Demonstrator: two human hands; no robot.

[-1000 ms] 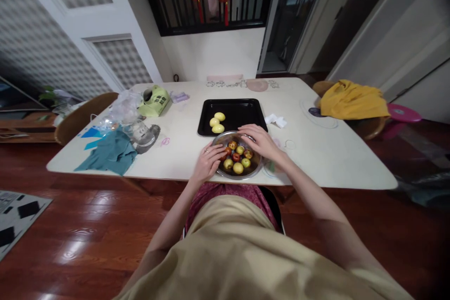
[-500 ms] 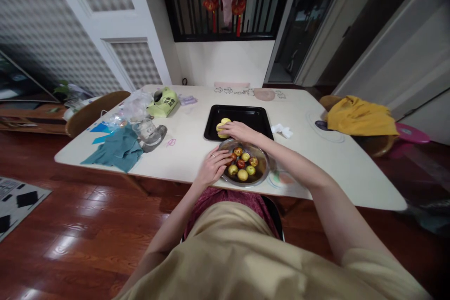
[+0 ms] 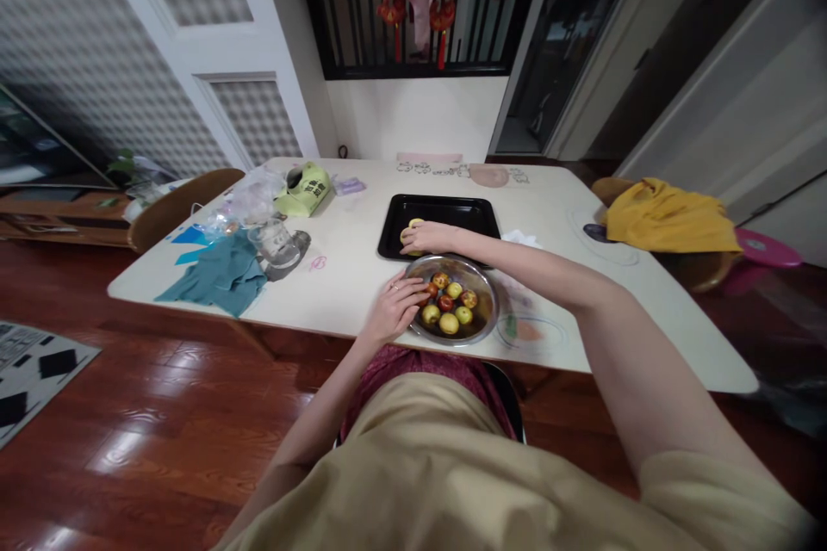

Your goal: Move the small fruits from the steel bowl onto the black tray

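Metal bowl (image 3: 485, 286), one, holding red and yellow-green fruit (image 3: 449, 324); left hand (image 3: 393, 307) over its left rim, fingers extended inward beside the red fruit, firmness of hold not discernible. Black tray (image 3: 460, 215), one, just beyond the bowl, with yellow fruit (image 3: 417, 222) in its left part; right hand (image 3: 427, 237), fingers curved over that fruit, grasp not determinable. Judged hazards: fruit rolling from a loose grip; bowl tipping under left-hand pressure.
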